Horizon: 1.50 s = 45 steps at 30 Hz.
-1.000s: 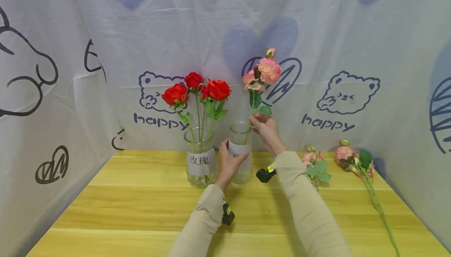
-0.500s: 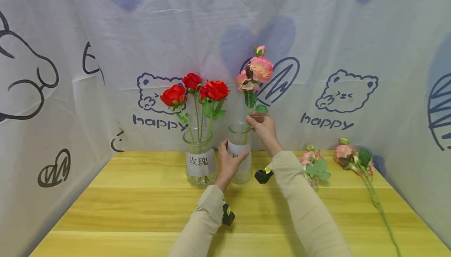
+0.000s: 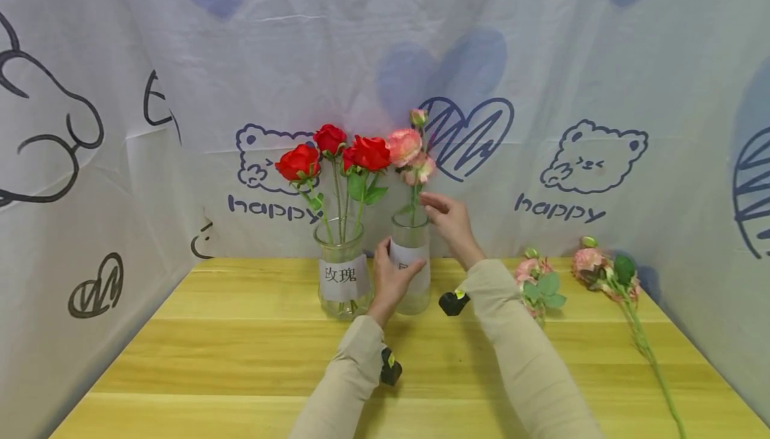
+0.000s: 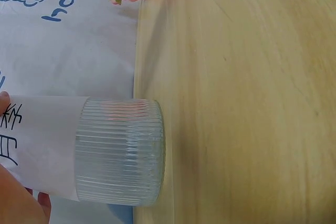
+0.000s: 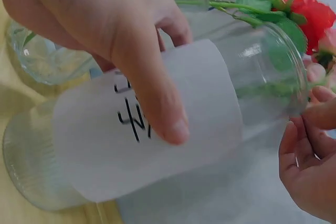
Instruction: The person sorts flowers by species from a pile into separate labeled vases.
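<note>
My left hand (image 3: 394,278) grips the tall ribbed glass vase (image 3: 414,297) around its white paper label (image 5: 152,124), with the thumb across the front. In the vase stands a pink flower stem (image 3: 406,148) with two blooms and a bud, leaning left towards the red roses. My right hand (image 3: 451,225) is beside the stem, just above the rim, its fingers loosely bent and apart from the stem in the head view. In the right wrist view, that hand is partly cut off at the right edge.
Left of the vase, a wider glass vase (image 3: 341,309) holds several red roses (image 3: 367,153). On the right lie pink flowers (image 3: 532,275) and another long-stemmed pink flower (image 3: 640,339) on the wooden table (image 3: 240,359). A printed curtain (image 3: 337,58) hangs behind.
The pink flower has sunk deeper into the tall vase, turned and tipped left. My right hand's fingers have loosened from its stem. The left hand has stayed on the vase.
</note>
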Available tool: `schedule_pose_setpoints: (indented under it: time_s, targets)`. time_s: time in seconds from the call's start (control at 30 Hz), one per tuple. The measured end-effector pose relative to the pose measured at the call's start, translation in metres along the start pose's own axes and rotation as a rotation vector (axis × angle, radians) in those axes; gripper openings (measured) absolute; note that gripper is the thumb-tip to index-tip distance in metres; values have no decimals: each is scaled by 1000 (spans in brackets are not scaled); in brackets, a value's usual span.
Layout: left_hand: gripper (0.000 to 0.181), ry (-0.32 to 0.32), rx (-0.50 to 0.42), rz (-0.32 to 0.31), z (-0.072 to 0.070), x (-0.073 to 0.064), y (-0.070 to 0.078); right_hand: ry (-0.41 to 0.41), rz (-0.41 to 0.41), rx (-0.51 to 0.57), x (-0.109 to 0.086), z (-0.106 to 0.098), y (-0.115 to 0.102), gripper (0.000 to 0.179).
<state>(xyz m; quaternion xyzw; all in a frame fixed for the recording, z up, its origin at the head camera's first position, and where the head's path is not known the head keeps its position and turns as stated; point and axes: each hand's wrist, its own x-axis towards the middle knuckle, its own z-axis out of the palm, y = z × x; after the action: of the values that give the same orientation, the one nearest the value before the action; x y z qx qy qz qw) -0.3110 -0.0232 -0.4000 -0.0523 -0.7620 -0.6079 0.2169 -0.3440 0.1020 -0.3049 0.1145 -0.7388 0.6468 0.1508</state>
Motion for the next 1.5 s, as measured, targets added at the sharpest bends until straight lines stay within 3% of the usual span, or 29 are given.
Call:
schedule_pose_setpoints:
  time_s: [0.37,0.8,1.2,1.5]
  targets:
    - [75,12,17,-21,2,1,2,1,75,-38,-1,-27,8,27]
    - [74,33,10,13,4,0,-1,-19,126,-94,-3,-55,10,30]
    - [75,23,22,-14,2,2,-1,-103,140,-201,-10,-106,6,35]
    - [76,18,28,-30,3,1,1,-155,193,-235,-36,-143,13,41]
